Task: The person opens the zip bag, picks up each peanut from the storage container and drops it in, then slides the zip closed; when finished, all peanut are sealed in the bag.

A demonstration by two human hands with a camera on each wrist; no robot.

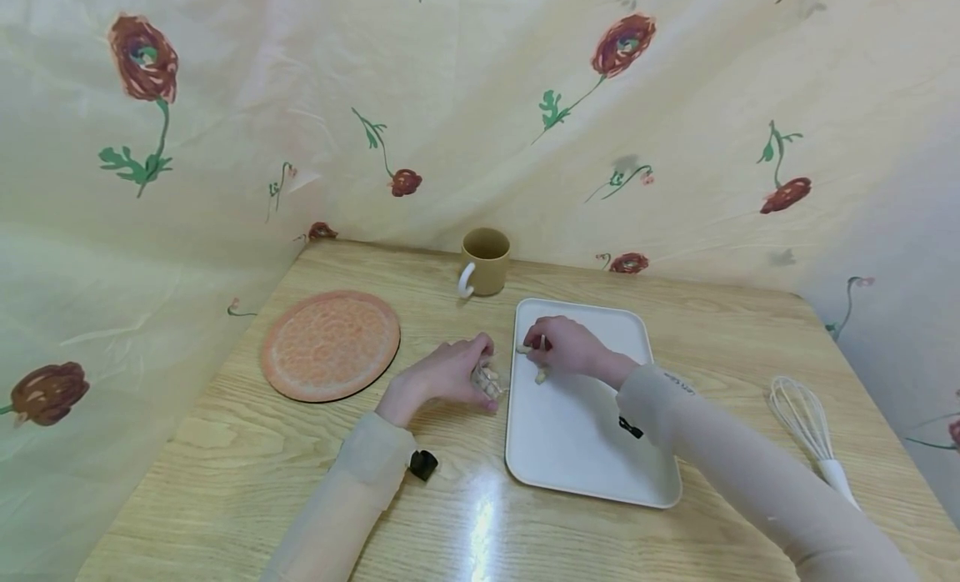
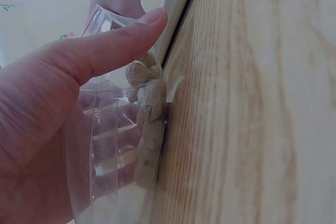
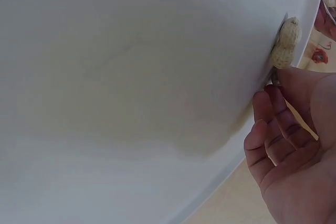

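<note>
My left hand (image 1: 447, 373) grips a clear zip bag (image 2: 107, 145) just left of the white tray, thumb across its upper part. Several unshelled peanuts (image 2: 150, 111) show through the plastic. Over the tray's (image 1: 577, 449) far left part, my right hand (image 1: 567, 347) has thumb and fingertips together, pinching what looks like a peanut, mostly hidden by the fingers. One peanut (image 3: 286, 43) lies close beside those fingertips in the right wrist view. Another peanut (image 1: 541, 375) rests on the tray just below the hand in the head view.
A tan mug (image 1: 487, 269) with a white handle stands behind the tray. To the left lies a round orange mat (image 1: 330, 346). A white whisk (image 1: 806, 423) lies at the right. Floral cloth (image 1: 480, 107) hangs behind the wooden table (image 1: 217, 482).
</note>
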